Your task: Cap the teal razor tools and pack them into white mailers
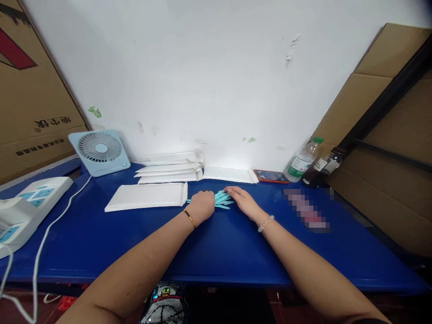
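Several slim turquoise plastic sticks (pixel 222 199) (overlapped, exact count impossible) lay on blue bench (pixel 229 252), between and under hands; one flat white packet (pixel 146 196) just left; one clear green-capped bottle (pixel 300 164), one dark-filled bottle (pixel 320 170) well right. Left hand (pixel 202 206) curled knuckles-up around sticks, grasping them; right hand (pixel 248 202) back-up, fingers slightly bent, tips at sticks' right end, grip impossible to tell. Left palm and sticks' middles hidden; pixelated patch (pixel 307 211) at right unreadable.

Sticks (pixel 222 198) on table (pixel 229 252), envelopes (pixel 146 196) behind and left, fan (pixel 101 152) farther left, bottles (pixel 299 166) right.
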### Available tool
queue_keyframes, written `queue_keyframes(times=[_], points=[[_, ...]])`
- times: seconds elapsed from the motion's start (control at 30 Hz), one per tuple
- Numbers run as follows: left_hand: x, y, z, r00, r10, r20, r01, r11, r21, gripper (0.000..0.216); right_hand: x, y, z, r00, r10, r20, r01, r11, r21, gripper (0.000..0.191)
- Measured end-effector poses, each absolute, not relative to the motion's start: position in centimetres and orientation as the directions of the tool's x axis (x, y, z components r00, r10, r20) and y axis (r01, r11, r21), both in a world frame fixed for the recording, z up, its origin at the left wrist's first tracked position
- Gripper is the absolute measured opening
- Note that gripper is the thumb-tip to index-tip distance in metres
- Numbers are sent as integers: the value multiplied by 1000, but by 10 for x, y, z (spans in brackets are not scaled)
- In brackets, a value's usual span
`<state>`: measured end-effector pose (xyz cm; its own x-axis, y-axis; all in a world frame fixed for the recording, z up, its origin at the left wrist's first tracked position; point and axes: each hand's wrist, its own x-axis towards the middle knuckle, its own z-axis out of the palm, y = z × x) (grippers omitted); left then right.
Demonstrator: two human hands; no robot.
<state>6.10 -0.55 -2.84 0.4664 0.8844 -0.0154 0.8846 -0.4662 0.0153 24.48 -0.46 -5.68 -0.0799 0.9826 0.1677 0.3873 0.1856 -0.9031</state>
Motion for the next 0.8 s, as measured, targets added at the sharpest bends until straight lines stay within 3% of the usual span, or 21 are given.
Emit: queue_keyframes(times=[0.13,0.2,0.27,0.4,0.53,0.67,0.8], points=[[60,-6,-22,457,890,-6,889,-457,25,25,246,-2,-62,-3,976,219,388,203,-899,39],[61,-7,-17,465,885,-8,885,-464,44,25,246,-2,-58,55,966,252,322,221,-920,47],[62,-8,-15,491,871,15,867,-490,92,27,245,-5,-47,67,956,285,234,263,-936,43],[69,-9,-17,537,834,127,746,-540,390,23,236,-15,-12,73,900,429,229,403,-886,31],[78,-11,-22,582,772,257,412,-552,725,14,220,-21,22,49,750,660,296,620,-727,27],[82,-14,-26,593,746,304,117,-453,884,22,206,-27,41,6,726,688,248,665,-704,35],[80,-15,-31,619,758,206,36,-289,957,21,198,-37,41,-119,722,681,325,677,-661,22]])
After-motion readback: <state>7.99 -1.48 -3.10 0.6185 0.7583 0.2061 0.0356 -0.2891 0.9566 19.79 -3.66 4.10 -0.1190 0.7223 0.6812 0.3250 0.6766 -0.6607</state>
